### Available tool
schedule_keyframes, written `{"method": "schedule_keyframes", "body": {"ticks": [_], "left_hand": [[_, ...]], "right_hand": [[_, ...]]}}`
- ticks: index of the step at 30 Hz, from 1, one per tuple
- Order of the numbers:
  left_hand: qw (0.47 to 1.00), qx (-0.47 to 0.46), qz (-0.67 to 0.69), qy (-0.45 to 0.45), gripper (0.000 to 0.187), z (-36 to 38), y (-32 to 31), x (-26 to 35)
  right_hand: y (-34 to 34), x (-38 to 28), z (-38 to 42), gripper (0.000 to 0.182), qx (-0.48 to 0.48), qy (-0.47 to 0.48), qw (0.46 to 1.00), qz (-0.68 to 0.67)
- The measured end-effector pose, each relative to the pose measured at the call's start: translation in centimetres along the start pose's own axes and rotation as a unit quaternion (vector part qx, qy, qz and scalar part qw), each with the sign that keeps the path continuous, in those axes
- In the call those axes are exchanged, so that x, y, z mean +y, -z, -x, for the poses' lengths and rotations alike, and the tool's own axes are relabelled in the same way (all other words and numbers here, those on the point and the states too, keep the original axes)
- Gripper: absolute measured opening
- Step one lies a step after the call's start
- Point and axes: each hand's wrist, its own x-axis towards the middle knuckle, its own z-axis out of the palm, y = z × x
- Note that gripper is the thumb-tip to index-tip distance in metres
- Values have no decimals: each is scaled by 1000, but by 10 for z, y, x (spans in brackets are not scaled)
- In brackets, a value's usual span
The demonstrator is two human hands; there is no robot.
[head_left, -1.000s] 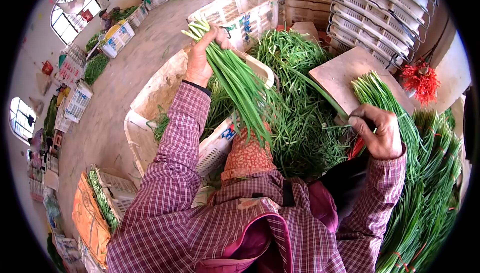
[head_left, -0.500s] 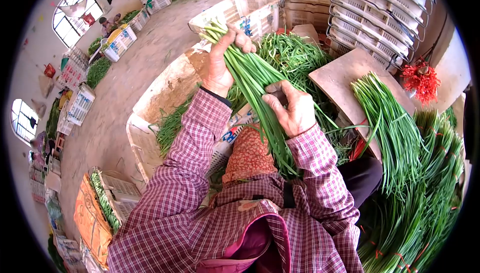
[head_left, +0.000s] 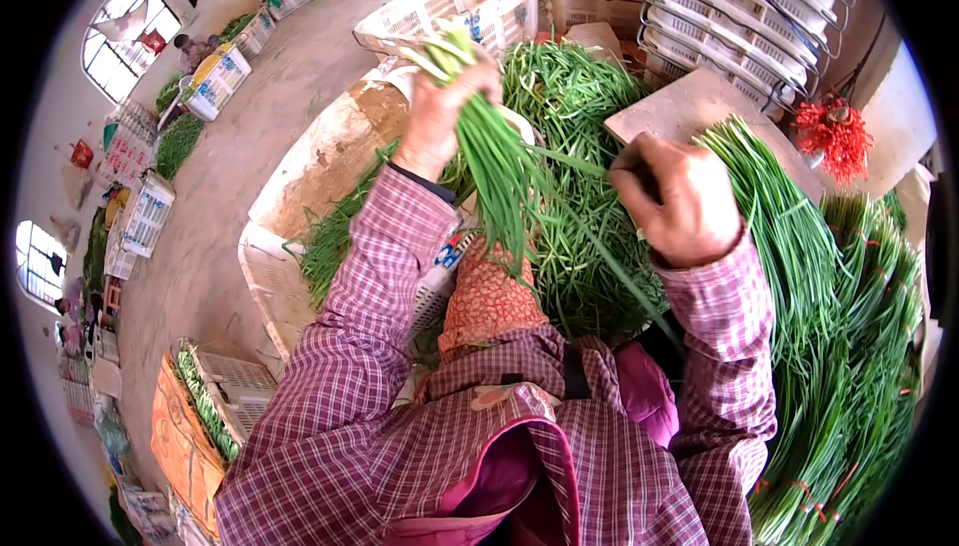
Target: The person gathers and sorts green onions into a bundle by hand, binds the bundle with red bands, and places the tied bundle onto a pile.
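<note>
My left hand [head_left: 450, 111] is wrapped around a bunch of green chives [head_left: 494, 171], gripping it near the pale stem ends, which point up and away from me. The leaves hang down above my knee. Off to the right, my right hand [head_left: 684, 201] is closed with thumb and forefinger pinched. A single chive leaf [head_left: 574, 161] stretches from beside the bunch to those fingertips. Beneath both hands lies a heap of loose chives [head_left: 584, 106]. Right of my right hand, a loose pile of aligned chives [head_left: 779, 216] rests partly on a board [head_left: 689, 106].
Bundles of chives tied with red bands [head_left: 859, 366] lie at the right. A pale crate [head_left: 265, 276] stands ahead-left of me, another crate [head_left: 450, 11] beyond it. Stacked crates [head_left: 734, 21] rise at the back right, near a hanging bunch of red ties [head_left: 834, 141].
My right hand has moved away from the bunch to the right, drawing a leaf with it. My left hand still holds the bunch, its leaves now swung and blurred.
</note>
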Motion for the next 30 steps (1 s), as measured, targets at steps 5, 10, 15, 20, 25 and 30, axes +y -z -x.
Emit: {"method": "schedule_keyframes", "body": {"ticks": [5,10,15,20,25,30], "left_hand": [[956,41,291,-6,13,-4,52,1],[890,5,449,-71,9,-7,81,0],[860,1,503,-84,10,-11,87,7],[834,-29,545,-75,9,-8,84,10],[832,-55,546,-76,10,-4,75,15],[821,-124,548,-104,13,-1,65,21]], "right_hand": [[54,14,34,16,-99,-69,992,-31],[44,26,61,14,-22,-131,982,-136],[28,34,65,15,64,-116,984,-116],[-9,33,64,10,48,-119,991,-42],[-46,39,57,11,70,-76,995,15],[-32,20,37,12,184,-94,975,-80]]}}
